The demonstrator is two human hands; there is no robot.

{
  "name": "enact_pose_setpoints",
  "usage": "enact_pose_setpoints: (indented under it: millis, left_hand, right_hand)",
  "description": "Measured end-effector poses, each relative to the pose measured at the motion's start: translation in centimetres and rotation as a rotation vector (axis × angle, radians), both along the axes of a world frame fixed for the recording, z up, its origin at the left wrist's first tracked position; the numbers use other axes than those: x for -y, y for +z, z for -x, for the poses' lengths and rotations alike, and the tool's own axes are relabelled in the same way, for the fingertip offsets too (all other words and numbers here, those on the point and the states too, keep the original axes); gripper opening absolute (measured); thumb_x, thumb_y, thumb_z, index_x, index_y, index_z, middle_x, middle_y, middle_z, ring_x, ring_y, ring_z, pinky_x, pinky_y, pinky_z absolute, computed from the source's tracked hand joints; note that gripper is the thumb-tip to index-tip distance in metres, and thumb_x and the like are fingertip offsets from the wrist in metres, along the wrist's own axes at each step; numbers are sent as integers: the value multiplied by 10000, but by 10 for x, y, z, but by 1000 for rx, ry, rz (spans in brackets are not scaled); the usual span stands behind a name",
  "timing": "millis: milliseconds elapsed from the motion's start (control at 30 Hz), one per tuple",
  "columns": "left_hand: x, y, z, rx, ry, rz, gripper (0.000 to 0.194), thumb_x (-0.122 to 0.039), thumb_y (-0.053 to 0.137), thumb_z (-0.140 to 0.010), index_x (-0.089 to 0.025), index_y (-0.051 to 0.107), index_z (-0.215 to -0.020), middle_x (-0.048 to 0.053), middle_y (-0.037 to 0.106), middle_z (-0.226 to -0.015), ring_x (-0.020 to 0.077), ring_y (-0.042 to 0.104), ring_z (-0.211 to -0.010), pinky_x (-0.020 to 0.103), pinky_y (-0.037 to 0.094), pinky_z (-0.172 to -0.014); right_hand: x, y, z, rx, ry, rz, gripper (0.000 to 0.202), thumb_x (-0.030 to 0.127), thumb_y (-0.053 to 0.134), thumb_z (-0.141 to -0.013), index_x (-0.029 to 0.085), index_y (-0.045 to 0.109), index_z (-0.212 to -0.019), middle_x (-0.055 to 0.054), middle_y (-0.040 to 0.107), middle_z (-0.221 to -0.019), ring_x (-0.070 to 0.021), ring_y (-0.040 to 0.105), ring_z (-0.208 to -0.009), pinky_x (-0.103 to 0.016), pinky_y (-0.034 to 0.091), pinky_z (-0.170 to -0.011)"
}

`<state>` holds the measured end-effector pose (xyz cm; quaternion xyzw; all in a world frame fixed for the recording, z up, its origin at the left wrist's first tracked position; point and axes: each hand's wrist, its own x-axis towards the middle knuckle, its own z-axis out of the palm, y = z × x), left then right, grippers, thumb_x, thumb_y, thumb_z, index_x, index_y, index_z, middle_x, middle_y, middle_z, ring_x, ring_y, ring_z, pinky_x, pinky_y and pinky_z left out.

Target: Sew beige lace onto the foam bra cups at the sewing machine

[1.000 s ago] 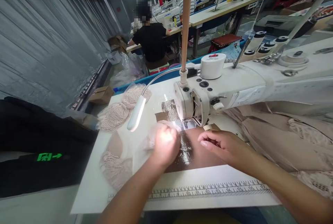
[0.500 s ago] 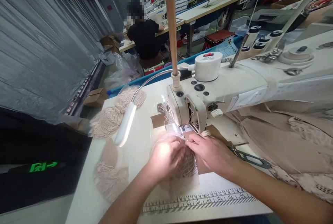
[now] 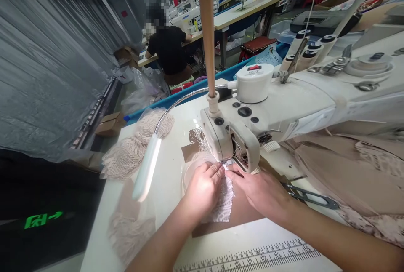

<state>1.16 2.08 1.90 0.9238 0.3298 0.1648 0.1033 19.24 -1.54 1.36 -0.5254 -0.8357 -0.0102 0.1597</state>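
A pale lace fabric piece lies under the head of a white sewing machine, its edge at the presser foot. My left hand is closed on the lace just left of the foot, fingers bunched together. My right hand pinches the lace's edge close to the foot from the right, its fingertips partly hidden behind the machine head. A brown sheet is taped to the table beneath the lace.
Lace cups lie at the table's left, with another sheer lace piece nearer me. A lamp on a bent neck hangs over the table. A printed ruler runs along the front edge. Beige fabric is heaped right. A person sits beyond.
The lace has turned and moved in toward the presser foot, and its sheer part now spreads left of my left hand. Both hands stay beside the foot. The view has shifted slightly.
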Motion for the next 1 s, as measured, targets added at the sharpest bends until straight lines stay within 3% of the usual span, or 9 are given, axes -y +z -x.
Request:
enact_pose_setpoints:
  millis: [167, 400, 700, 900, 1000]
  left_hand:
    - [-6, -2, 1, 41, -27, -19, 314, -141, 338, -960, -107, 650, -957, 139, 663, -960, 234, 552, -871, 396, 513, -766]
    - [-12, -2, 7, 52, -62, 3, 285, -131, 372, -938, -123, 649, -1004, 139, 658, -1012, 230, 549, -870, 391, 504, -780]
    - [-16, -1, 8, 54, 2, -35, 264, -97, 393, -901, -107, 644, -982, 139, 656, -996, 246, 537, -888, 385, 500, -789]
    - [-16, -12, 15, 6, 47, -42, 342, -165, 431, -896, -96, 561, -1204, 149, 590, -1204, 293, 494, -1101, 453, 448, -942]
    - [-12, -14, 15, -70, 112, -30, 410, -237, 421, -915, -116, 489, -1301, 135, 526, -1305, 328, 416, -1218, 506, 381, -1012]
  right_hand:
    - [-2, 3, 3, 31, -31, 12, 395, -7, 456, -757, 212, 662, -1013, -65, 642, -912, -160, 550, -717, -267, 366, -550]
    - [-1, 5, 5, 42, -26, 63, 441, -25, 455, -738, 201, 658, -1057, -49, 621, -864, -144, 504, -629, -262, 309, -470]
    - [-2, 2, 4, 20, -20, 53, 496, -55, 412, -721, 214, 668, -1050, -35, 611, -836, -132, 484, -612, -259, 280, -449]
    - [-2, -13, -3, -7, 34, 50, 479, -27, 395, -770, 181, 633, -1129, -28, 603, -885, -106, 427, -542, -261, 286, -454]
    - [-1, -20, -4, 8, 14, 29, 462, 3, 394, -800, 192, 624, -1154, -28, 615, -890, -120, 483, -564, -273, 332, -485]
